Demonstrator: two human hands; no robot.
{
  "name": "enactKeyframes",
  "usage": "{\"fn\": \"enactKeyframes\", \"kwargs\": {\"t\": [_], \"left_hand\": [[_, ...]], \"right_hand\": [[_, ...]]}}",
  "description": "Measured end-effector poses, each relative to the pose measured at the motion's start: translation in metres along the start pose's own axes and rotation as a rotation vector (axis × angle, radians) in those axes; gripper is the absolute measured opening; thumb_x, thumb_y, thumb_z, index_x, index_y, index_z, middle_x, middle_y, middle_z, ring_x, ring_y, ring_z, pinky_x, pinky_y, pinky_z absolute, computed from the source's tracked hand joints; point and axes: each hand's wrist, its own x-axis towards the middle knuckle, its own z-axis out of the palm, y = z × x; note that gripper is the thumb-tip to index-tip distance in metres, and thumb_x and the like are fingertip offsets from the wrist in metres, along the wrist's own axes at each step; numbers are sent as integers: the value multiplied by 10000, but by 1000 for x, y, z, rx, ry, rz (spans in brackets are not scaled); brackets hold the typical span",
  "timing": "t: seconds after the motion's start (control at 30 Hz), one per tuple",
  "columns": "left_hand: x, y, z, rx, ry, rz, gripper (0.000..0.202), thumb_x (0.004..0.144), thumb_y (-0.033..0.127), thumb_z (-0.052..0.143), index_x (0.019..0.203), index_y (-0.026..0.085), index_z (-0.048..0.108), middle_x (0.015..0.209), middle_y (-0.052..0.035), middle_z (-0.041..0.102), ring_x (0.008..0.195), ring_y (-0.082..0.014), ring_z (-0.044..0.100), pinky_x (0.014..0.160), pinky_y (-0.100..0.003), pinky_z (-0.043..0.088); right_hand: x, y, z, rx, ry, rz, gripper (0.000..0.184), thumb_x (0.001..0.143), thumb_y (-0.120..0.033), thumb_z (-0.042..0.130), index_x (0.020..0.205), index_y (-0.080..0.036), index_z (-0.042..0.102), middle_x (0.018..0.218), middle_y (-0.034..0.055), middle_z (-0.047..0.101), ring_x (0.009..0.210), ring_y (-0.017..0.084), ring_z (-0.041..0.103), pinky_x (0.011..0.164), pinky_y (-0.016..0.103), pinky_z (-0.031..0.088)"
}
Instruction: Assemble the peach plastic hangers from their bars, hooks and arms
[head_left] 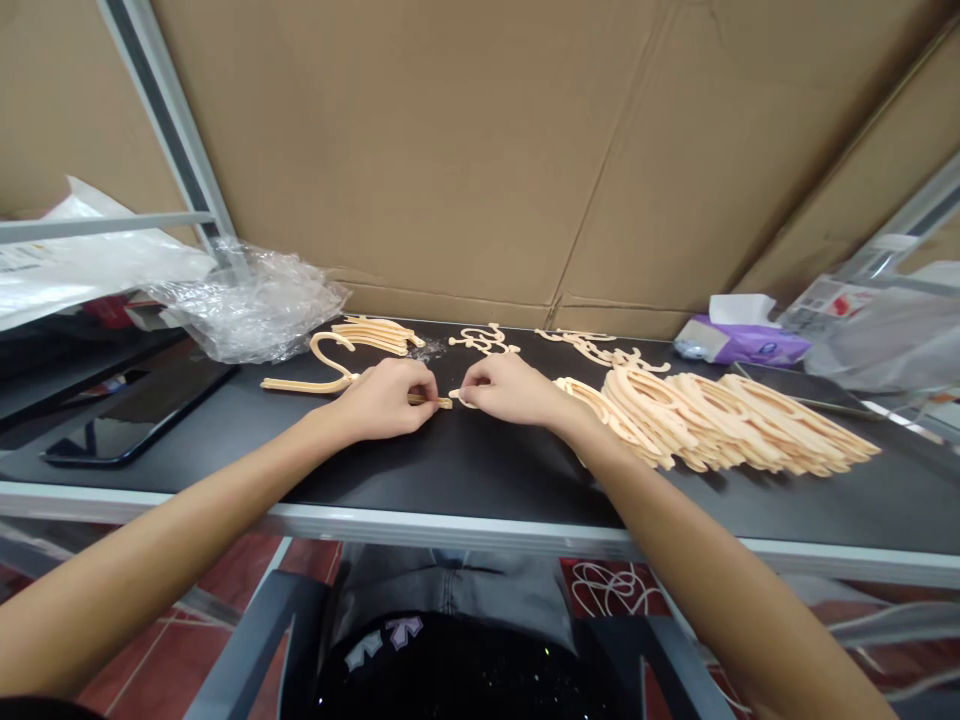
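Note:
My left hand (394, 396) is closed around a cream plastic hanger (300, 386). Its curved hook and one arm stick out to the left of the hand, and a short end shows past the fingertips. Just to the right, my right hand (508, 388) pinches a small cream plastic piece (463, 401), mostly hidden by the fingers, close to that end. Behind the hands lie loose cream hooks (484, 342) and more hook-shaped pieces (600, 352). A stack of cream hanger arms (379, 333) rests behind my left hand. Overlapping hangers (697, 420) form a pile beyond my right wrist.
On the left are crumpled clear plastic wrap (255, 300) and a dark phone-like slab (127, 415). A purple tissue pack (750, 340) sits at the back right. Cardboard (450, 150) walls the rear of the black table (450, 480). Metal posts rise at both sides.

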Motion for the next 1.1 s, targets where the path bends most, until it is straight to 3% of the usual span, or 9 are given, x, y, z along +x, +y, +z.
{"fn": "enactKeyframes", "kwargs": {"t": [0.67,1.1], "left_hand": [[-1,-2,2,-35,-3,-11,141,800,297,613,785,200,714,808,-22,728,735,-172,651,687,-258,474],[1,0,2,-92,-15,-7,100,770,221,625,774,186,720,781,-25,735,712,-162,656,669,-249,460]], "right_hand": [[2,2,4,46,-67,-11,190,829,-253,560,764,-185,725,790,17,722,725,140,594,659,227,386],[4,8,9,78,-48,-8,245,865,-323,569,721,-169,694,700,12,676,677,137,561,621,242,368]]}}
